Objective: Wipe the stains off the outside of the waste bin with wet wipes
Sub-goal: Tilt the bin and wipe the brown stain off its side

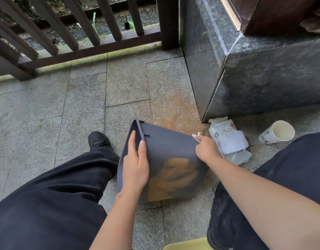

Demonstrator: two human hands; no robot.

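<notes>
The left hand (135, 165) lies flat, fingers straight, steadying the tipped waste bin (166, 159) on the floor between the knees, its stained side up. The right hand (207, 147) pinches a wet wipe (195, 135) at the bin's edge, beside the pack (227, 139).

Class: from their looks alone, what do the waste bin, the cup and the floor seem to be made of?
Waste bin: likely matte dark plastic, with thin walls and a moulded rim.
Cup: probably paper, with a thin rolled lip and a printed white wall.
Floor: speckled grey stone slabs, rough and unpolished, seemingly granite.
</notes>
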